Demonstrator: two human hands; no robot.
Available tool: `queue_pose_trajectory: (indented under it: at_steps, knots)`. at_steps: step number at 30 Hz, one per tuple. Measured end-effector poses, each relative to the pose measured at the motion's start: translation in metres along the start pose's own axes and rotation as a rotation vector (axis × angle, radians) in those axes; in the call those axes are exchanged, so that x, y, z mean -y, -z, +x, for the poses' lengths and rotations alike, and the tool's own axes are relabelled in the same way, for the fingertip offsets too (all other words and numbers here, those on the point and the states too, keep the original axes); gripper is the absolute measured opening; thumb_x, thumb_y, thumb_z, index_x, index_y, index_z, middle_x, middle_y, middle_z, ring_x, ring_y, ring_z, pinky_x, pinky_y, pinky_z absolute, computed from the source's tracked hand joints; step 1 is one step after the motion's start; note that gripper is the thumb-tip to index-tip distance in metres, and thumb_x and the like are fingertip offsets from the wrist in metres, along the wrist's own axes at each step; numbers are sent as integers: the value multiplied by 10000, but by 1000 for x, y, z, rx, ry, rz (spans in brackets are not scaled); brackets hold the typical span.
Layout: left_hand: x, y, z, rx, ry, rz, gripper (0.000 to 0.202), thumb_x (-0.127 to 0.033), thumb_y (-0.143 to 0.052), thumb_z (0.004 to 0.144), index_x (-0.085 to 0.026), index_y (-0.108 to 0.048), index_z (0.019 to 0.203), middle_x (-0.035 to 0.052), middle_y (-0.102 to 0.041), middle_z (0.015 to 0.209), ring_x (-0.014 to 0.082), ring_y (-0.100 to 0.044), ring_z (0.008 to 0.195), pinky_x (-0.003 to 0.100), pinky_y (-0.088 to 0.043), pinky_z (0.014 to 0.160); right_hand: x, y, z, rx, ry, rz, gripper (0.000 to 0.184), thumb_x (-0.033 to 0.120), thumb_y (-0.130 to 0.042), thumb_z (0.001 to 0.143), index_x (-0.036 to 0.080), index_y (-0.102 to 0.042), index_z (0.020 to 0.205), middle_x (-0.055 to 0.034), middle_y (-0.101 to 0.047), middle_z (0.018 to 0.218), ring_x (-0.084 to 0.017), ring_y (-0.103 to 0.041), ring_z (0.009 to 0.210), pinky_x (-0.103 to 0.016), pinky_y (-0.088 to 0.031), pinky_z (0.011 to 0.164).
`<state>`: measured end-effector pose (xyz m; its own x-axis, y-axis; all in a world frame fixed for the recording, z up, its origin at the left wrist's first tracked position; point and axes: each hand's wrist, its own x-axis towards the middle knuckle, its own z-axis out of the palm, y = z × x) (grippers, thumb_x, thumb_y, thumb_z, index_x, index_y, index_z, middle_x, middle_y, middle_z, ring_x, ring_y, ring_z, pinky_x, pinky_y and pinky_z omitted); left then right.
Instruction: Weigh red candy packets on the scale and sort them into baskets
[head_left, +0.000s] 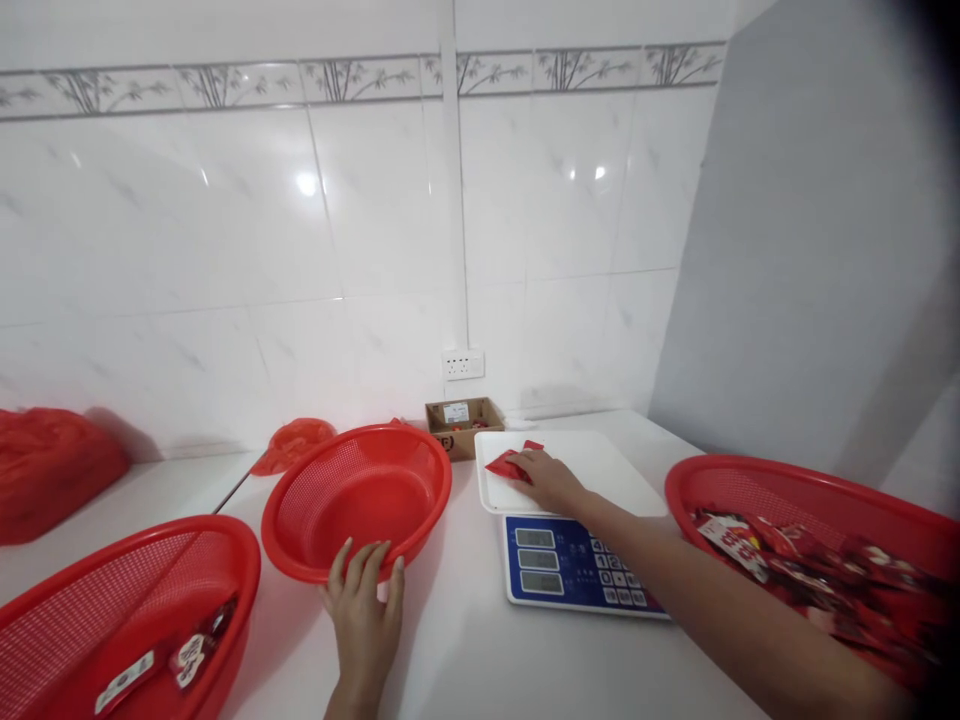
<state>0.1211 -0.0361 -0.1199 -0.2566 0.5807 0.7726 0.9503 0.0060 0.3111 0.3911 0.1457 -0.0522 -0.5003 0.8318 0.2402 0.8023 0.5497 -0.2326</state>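
My right hand (pixel 546 480) reaches over the white tray (pixel 607 470) of a digital scale (pixel 576 572), its fingers closed on a small red packet (pixel 511 465). The packet is at the tray's left side; whether it rests on the surface I cannot tell. My left hand (pixel 366 600) touches the near rim of a round red plastic basket (pixel 356 500), fingers spread over the edge. Nothing lies inside that basket. The scale's blue panel has three small displays and a keypad, partly covered by my right forearm.
A red basket (pixel 750 470) at right holds many shiny packets (pixel 817 560). Another red basket (pixel 247 560) at left has a few packets (pixel 191 655). By the tiled wall are a small cardboard box (pixel 469 440) and red plastic bags (pixel 56 470).
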Motion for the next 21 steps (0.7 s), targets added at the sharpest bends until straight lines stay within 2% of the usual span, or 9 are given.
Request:
queue_pose_trajectory:
  at_steps: [5,9,12,14,17,21]
  knots:
    - [-6,8,1,43,49,12,231,-390,-475,820,-245,-634,906,92,-672,944,342,-459,1125,567,-297,911,-12,10,0,-148,-73,148,309,355,-490,808,229,-608,1064,-70,-636,1043,-239,-530,1001,-325,-386,813]
    - [-7,12,3,-9,63,-10,229,-378,-449,834,-234,-620,781,89,-681,864,338,-476,1081,557,-296,889,-12,19,12,-225,-172,242,296,411,-449,832,213,-620,970,-47,-672,866,-200,-591,797,-282,-395,671]
    - [-5,12,4,-88,61,-22,245,-366,-453,834,-223,-606,709,83,-679,807,319,-494,1037,515,-316,867,-2,24,28,-284,-246,354,329,430,-421,840,185,-614,946,-46,-676,799,-174,-605,690,-261,-401,594]
    - [-4,11,5,-156,45,-21,238,-354,-476,825,-217,-600,676,67,-675,772,298,-506,1004,481,-327,857,12,27,41,-316,-265,432,353,450,-415,840,173,-616,928,-54,-681,810,-178,-616,702,-262,-417,596]
    - [-3,10,6,-218,-2,-26,211,-325,-509,812,-212,-597,657,46,-667,744,272,-511,980,436,-342,842,46,27,59,-324,-232,545,405,477,-383,855,161,-620,948,-71,-690,871,-192,-632,781,-278,-449,653]
    - [-3,9,6,-241,-45,-31,188,-299,-518,810,-212,-600,665,42,-666,751,262,-507,984,415,-341,837,105,22,72,-221,-92,659,486,523,-365,863,181,-574,1139,-73,-675,1041,-194,-631,905,-290,-475,752]
